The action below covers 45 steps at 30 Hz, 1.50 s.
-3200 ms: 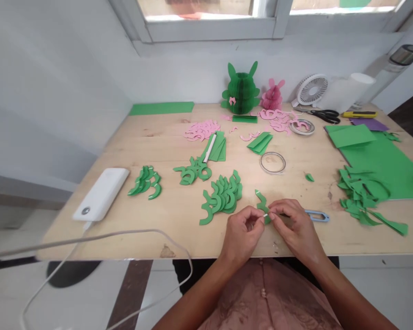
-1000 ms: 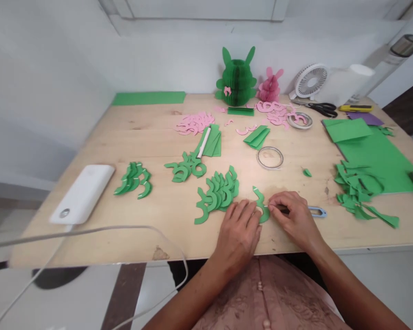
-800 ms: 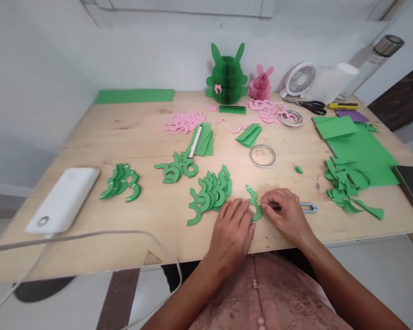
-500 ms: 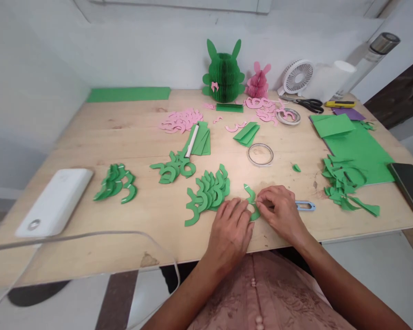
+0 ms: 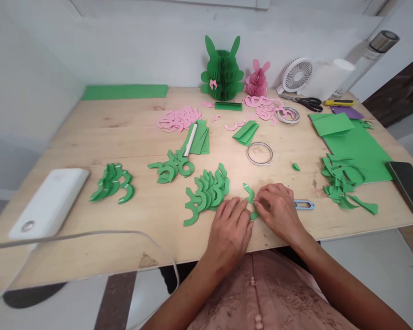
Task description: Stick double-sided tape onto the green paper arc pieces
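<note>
Matt paper strip (image 5: pixel 249 192), worn wooden tabletop (image 5: pixel 124 142), smooth plastic power bank (image 5: pixel 51 201), glossy phone (image 5: pixel 409 188).

free tabletop (image 5: pixel 156 211) left of central green stack (image 5: pixel 210 190), pale cable (image 5: pixel 124 232) across front

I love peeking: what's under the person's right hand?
A light-blue tool pokes out beside the right hand, and wavy green paper shows by its fingers. What the palm covers can't be seen.

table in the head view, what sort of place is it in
Probably a small paper-craft workspace: the wooden table by the wall holds cut green paper pieces, scissors and a rabbit-eared green paper figure.
</note>
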Tool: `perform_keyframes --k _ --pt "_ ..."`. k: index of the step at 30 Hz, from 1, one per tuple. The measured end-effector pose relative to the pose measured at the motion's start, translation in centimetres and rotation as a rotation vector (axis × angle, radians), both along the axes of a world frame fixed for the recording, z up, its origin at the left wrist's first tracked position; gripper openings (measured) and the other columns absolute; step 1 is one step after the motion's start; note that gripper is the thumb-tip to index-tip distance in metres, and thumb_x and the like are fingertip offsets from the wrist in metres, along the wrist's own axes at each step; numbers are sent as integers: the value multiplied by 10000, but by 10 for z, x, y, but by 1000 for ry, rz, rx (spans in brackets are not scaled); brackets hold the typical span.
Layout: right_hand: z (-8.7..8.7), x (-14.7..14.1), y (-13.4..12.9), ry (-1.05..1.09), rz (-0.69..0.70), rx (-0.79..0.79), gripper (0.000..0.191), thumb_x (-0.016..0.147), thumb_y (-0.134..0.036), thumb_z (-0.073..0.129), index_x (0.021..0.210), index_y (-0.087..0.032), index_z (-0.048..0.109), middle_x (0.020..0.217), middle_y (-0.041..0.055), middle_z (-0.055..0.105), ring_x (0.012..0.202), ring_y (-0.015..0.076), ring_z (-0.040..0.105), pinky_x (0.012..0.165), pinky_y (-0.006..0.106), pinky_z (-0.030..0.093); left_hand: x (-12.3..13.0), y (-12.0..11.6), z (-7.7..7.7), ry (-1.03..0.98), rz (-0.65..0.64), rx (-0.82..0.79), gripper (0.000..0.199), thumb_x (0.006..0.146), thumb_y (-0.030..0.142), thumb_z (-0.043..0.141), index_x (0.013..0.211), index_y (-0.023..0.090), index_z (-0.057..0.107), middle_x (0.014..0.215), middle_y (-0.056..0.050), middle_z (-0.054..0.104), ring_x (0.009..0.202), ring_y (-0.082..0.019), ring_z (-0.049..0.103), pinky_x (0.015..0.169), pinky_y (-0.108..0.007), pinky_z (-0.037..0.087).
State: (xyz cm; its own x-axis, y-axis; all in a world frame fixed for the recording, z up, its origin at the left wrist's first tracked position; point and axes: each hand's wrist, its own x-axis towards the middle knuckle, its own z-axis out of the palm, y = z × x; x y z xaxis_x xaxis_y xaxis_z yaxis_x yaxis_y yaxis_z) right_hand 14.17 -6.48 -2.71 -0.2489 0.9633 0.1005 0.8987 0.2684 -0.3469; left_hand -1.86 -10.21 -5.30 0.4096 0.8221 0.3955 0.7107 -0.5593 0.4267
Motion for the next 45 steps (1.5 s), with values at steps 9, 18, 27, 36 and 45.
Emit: perform_keyframes --k 9,18,27,36,45 --pt "2 -2 0 -31 13 21 98 793 -180 550 713 -201 603 823 42 638 848 218 487 760 365 284 0 -1 1 17 -1 -3 173 853 167 492 983 140 604 1152 -114 638 1154 -255 520 990 -467 405" --pt "2 -3 0 -26 -11 -4 84 793 -179 561 724 -196 605 831 36 645 865 224 498 769 365 288 1 -1 1 13 -5 -25 166 864 164 483 978 121 597 1175 -99 628 1158 -258 505 1023 -451 363" --pt "-2 -1 1 5 -24 0 97 790 -199 553 709 -208 604 818 32 650 849 222 502 747 359 289 0 0 1 15 2 -1 171 855 171 491 977 140 607 1148 -111 639 1142 -254 524 980 -461 408" --pt "0 -4 0 -37 -15 39 100 799 -204 536 718 -202 593 813 44 638 837 222 491 744 362 286 0 -1 1 21 5 3 187 856 174 490 997 142 607 1151 -115 638 1150 -256 521 982 -462 407" --pt "-1 -6 -2 -23 -38 48 103 801 -187 528 713 -196 580 810 45 629 843 221 492 758 361 296 1 -1 1 24 4 4 184 857 169 487 993 139 607 1153 -116 638 1158 -256 518 990 -465 403"
